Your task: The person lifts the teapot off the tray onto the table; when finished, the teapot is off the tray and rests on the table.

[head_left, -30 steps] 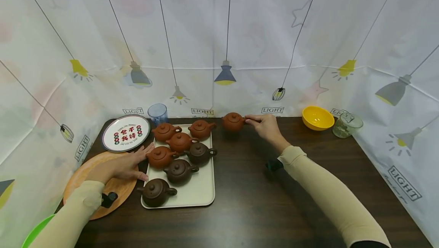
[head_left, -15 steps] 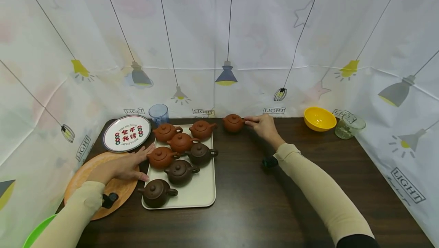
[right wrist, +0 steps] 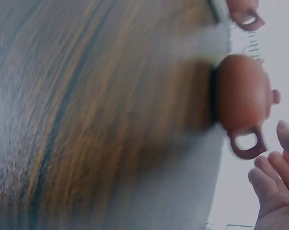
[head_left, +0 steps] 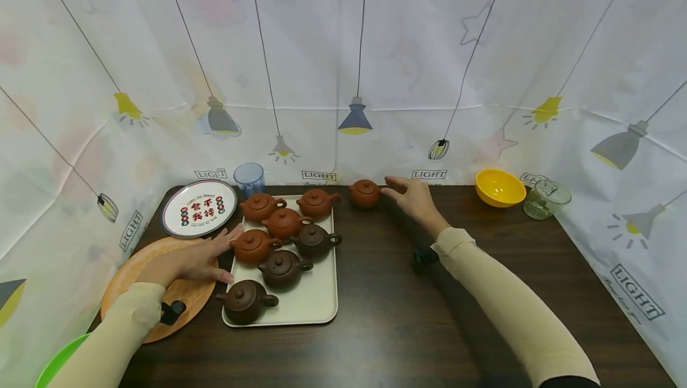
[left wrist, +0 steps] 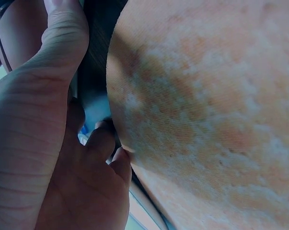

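Note:
A reddish-brown teapot (head_left: 364, 194) stands on the dark table at the back, right of the tray. My right hand (head_left: 414, 200) is just right of it, thumb and fingers parted; in the right wrist view the teapot's handle (right wrist: 248, 154) sits apart from the fingertips. My left hand (head_left: 195, 261) lies with fingers extended at the left edge of the cream tray (head_left: 306, 310), over the round orange mat (head_left: 120, 283). On the tray are several teapots, among them a reddish one (head_left: 253, 246) near the left fingertips and a dark brown one (head_left: 245, 301) at the front.
A white plate with red characters (head_left: 182, 206) and a blue glass (head_left: 248, 179) stand at the back left. A yellow bowl (head_left: 500, 188) and a clear glass jar (head_left: 546, 199) are at the back right. Part of a green container (head_left: 61, 359) shows at lower left. A printed curtain (head_left: 402, 78) backs the table.
The right hand was pinching the reddish-brown teapot's handle, and the teapot was set down on the table. Its fingers have now let go and spread. The left hand has stayed in place.

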`<state>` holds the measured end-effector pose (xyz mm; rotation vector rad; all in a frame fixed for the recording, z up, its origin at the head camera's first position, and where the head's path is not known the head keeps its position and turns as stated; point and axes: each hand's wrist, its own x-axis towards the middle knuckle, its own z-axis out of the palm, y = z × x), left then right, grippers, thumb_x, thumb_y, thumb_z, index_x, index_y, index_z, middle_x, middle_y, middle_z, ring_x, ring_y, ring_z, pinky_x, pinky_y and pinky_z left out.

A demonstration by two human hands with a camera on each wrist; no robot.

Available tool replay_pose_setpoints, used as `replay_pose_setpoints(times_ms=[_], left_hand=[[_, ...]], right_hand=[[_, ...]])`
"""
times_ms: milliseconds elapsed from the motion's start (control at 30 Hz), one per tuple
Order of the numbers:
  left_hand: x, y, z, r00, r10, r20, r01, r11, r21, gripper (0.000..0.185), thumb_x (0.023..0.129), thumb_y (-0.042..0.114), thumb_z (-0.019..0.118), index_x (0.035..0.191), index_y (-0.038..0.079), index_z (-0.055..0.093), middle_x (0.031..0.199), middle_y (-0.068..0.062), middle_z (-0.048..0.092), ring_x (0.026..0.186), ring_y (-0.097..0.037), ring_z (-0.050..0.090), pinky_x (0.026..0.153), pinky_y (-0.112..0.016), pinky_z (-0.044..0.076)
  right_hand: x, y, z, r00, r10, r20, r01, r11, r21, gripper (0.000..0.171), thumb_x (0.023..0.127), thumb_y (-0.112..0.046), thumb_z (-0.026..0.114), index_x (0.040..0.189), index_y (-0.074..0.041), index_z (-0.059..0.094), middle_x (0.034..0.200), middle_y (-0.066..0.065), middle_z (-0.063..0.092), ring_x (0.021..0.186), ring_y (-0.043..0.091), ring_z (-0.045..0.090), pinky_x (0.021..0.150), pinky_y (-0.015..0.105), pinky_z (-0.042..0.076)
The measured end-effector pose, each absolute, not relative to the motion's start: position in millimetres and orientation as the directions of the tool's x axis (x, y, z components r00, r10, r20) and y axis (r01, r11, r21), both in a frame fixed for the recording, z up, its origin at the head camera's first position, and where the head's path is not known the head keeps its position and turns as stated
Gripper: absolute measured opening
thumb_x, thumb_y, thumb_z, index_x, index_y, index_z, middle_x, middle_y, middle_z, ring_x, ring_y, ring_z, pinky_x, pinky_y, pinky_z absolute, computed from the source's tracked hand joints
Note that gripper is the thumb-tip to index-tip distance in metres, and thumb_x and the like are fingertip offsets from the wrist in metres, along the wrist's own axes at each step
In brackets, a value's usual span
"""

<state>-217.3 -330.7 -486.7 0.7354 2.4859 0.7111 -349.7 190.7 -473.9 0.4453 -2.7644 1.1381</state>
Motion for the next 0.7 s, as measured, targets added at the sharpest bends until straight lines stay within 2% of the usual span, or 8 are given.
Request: replay_pose_setpoints(times_ms=[67, 167, 267, 400, 467, 600, 700], left_hand=[[-220.5, -338.0, -499.5, -0.763, 0.598, -0.245, 0.376, 0.719, 0.584, 0.114, 0.093, 0.058, 0.076, 0.175, 0.021, 0.006, 0.183, -0.008, -0.002, 0.161, -0.06, -0.002, 0.121, -0.084, 0.01], [-222.2, -343.7, -506.6, -0.76, 0.61, -0.226, 0.397, 0.71, 0.581, 0.111, 0.095, 0.059, 0.074, 0.175, 0.023, 0.005, 0.183, -0.006, -0.003, 0.161, -0.059, -0.003, 0.121, -0.084, 0.009], [-216.6, -337.7, -493.4, -0.759, 0.599, -0.253, 0.365, 0.715, 0.597, 0.114, 0.095, 0.056, 0.075, 0.175, 0.016, 0.005, 0.182, -0.014, -0.003, 0.16, -0.062, -0.004, 0.121, -0.084, 0.009], [-208.2, -325.0, -471.4, -0.767, 0.558, -0.317, 0.308, 0.754, 0.581, 0.116, 0.093, 0.05, 0.079, 0.173, 0.005, 0.007, 0.18, -0.024, 0.0, 0.159, -0.064, -0.004, 0.121, -0.084, 0.009], [-206.0, -321.1, -465.8, -0.767, 0.547, -0.334, 0.306, 0.771, 0.559, 0.114, 0.095, 0.046, 0.079, 0.172, 0.002, 0.008, 0.18, -0.026, 0.0, 0.16, -0.064, -0.003, 0.122, -0.084, 0.009], [-206.2, -315.6, -460.9, -0.764, 0.542, -0.35, 0.303, 0.78, 0.547, 0.113, 0.096, 0.043, 0.078, 0.171, 0.0, 0.007, 0.18, -0.026, 0.0, 0.161, -0.062, -0.004, 0.123, -0.084, 0.008], [-207.2, -315.5, -462.3, -0.762, 0.54, -0.358, 0.296, 0.782, 0.548, 0.114, 0.096, 0.045, 0.078, 0.172, 0.0, 0.006, 0.18, -0.025, -0.001, 0.162, -0.06, -0.004, 0.122, -0.084, 0.005]], right_hand=[[-345.9, 188.4, -468.6, -0.944, -0.221, 0.244, -0.329, 0.644, -0.691, 0.045, 0.102, -0.027, 0.076, 0.143, -0.007, 0.07, 0.139, 0.014, 0.074, 0.121, 0.034, 0.075, 0.089, 0.049, 0.065], [-337.0, 181.6, -457.7, -0.934, -0.221, 0.279, -0.356, 0.582, -0.731, 0.041, 0.101, -0.025, 0.077, 0.139, -0.009, 0.073, 0.136, 0.012, 0.076, 0.116, 0.033, 0.078, 0.085, 0.04, 0.066], [-325.7, 170.4, -447.9, -0.922, -0.246, 0.299, -0.386, 0.521, -0.761, 0.039, 0.101, -0.024, 0.078, 0.137, -0.011, 0.075, 0.135, 0.011, 0.076, 0.117, 0.032, 0.078, 0.088, 0.033, 0.065], [-306.5, 149.2, -437.2, -0.889, -0.329, 0.319, -0.444, 0.45, -0.774, 0.04, 0.1, -0.022, 0.078, 0.139, -0.011, 0.074, 0.138, 0.013, 0.075, 0.119, 0.032, 0.077, 0.095, 0.038, 0.064], [-295.7, 137.2, -431.9, -0.864, -0.379, 0.332, -0.479, 0.416, -0.773, 0.041, 0.099, -0.019, 0.079, 0.139, -0.011, 0.074, 0.138, 0.014, 0.075, 0.117, 0.033, 0.078, 0.094, 0.041, 0.065], [-273.2, 114.8, -421.3, -0.797, -0.477, 0.371, -0.56, 0.353, -0.75, 0.044, 0.097, -0.014, 0.08, 0.14, -0.012, 0.073, 0.135, 0.015, 0.076, 0.114, 0.029, 0.079, 0.091, 0.037, 0.065], [-255.6, 98.7, -416.4, -0.729, -0.545, 0.414, -0.634, 0.311, -0.708, 0.046, 0.097, -0.013, 0.081, 0.142, -0.012, 0.072, 0.138, 0.012, 0.075, 0.119, 0.027, 0.077, 0.092, 0.038, 0.065]])
